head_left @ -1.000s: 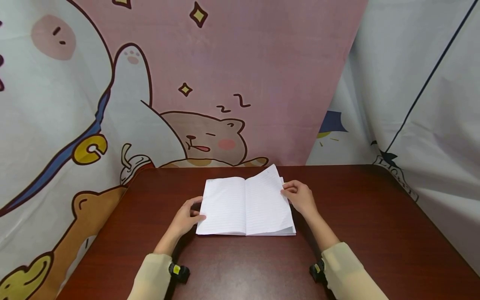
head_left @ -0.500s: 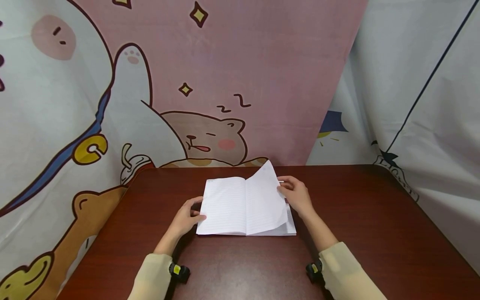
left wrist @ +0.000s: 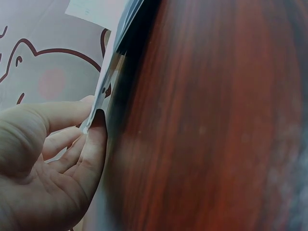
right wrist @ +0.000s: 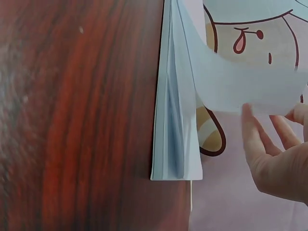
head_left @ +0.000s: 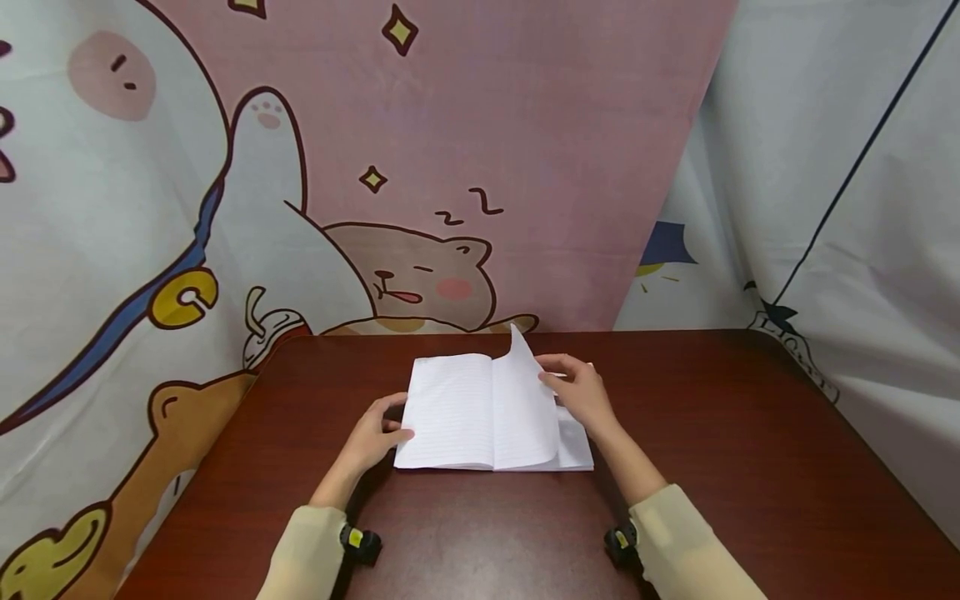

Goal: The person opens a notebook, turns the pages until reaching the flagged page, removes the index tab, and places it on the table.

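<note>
Just one notebook (head_left: 453, 408), one table (head_left: 480, 533), one left hand (head_left: 371, 433) and one right hand (head_left: 583, 396). Also two sleeves (head_left: 300, 554) (head_left: 697, 550), two wrist cameras (head_left: 363, 547) (head_left: 620, 546), three printed stars (head_left: 401, 30) (head_left: 372, 179) (head_left: 247, 7) and, lol, two printed Zs (head_left: 449, 219) (head_left: 486, 202).

The notebook (head_left: 450, 417) lies open on the counter (head_left: 750, 458), between the left grip (head_left: 369, 433), at its left edge, and the right grip (head_left: 581, 392), at its right side. A page (head_left: 523, 417) stands lifted above the right half, its outer edge in the right grip. A backdrop (head_left: 585, 167) hangs behind the counter and along its left; a curtain (head_left: 847, 217) hangs on the right.
</note>
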A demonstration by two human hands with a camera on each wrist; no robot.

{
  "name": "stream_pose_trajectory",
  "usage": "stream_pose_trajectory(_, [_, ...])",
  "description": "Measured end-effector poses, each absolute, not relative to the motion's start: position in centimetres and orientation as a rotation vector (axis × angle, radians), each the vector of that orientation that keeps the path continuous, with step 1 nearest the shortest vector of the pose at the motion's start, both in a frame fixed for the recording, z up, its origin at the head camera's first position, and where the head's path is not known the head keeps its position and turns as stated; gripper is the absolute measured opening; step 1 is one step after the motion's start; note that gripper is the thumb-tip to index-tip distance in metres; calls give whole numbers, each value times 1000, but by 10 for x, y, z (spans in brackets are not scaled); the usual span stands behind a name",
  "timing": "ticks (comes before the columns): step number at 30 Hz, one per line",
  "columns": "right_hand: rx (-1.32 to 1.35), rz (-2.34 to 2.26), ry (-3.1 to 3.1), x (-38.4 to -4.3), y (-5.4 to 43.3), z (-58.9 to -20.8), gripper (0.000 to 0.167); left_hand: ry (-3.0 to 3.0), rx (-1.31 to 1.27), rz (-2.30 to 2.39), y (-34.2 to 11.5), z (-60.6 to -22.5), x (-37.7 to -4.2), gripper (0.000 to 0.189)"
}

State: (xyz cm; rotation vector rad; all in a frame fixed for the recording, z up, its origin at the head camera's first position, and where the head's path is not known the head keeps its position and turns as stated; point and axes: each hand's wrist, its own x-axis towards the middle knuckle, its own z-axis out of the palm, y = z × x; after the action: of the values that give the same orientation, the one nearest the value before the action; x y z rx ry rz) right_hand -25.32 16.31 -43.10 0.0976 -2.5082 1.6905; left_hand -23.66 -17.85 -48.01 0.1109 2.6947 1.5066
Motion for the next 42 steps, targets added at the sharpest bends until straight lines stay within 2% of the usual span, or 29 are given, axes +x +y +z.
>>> stream_pose_trajectory(5, [181,1782,-2471,-254,161,-435,31,2699,109,1503,-178,-481,-237,59])
stream_pose_trajectory(14, [108,2076,-2485,-252,155,-438,38,2704,103,1493,-178,-482,-238,58])
stream_pose_trajectory(28, [353,2036,-2541,-256,150,-447,50,2703,101,1497,-178,-481,-237,59])
stream_pose_trajectory(42, [263,2105,-2592,-255,135,-444,55,2705,103,1499,-178,-482,-237,59])
